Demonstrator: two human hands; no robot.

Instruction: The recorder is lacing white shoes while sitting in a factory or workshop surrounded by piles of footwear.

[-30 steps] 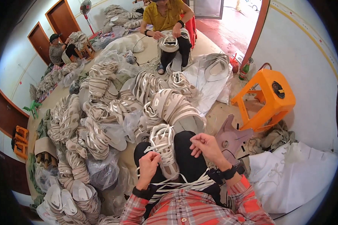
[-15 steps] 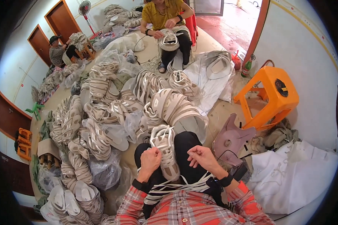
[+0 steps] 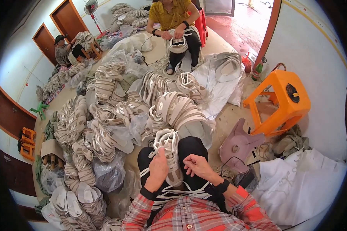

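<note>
A beige and white shoe upper (image 3: 172, 156) lies lengthwise between my knees, its opening pointing away from me. My left hand (image 3: 157, 169) is closed at the upper's left side, thumb on top; a pale lace (image 3: 152, 154) shows by its fingers. My right hand (image 3: 198, 167) hovers just right of the upper, over my right thigh, fingers curled in a pinch. Whatever is between those fingertips is too small to make out. Several loose white laces (image 3: 181, 191) lie across my lap, below the upper's toe.
A stack of shoe uppers (image 3: 181, 111) lies past my knees, with more piles (image 3: 104, 144) and plastic bags to the left. At right are a mauve plastic piece (image 3: 241, 140), an orange stool (image 3: 293, 102) and white sacking (image 3: 297, 188). Opposite, a person handles another shoe upper (image 3: 178, 47).
My left hand has moved forward along the upper's side, thumb now raised. My right hand has come slightly closer to the upper. The person opposite has brought both hands together on their upper.
</note>
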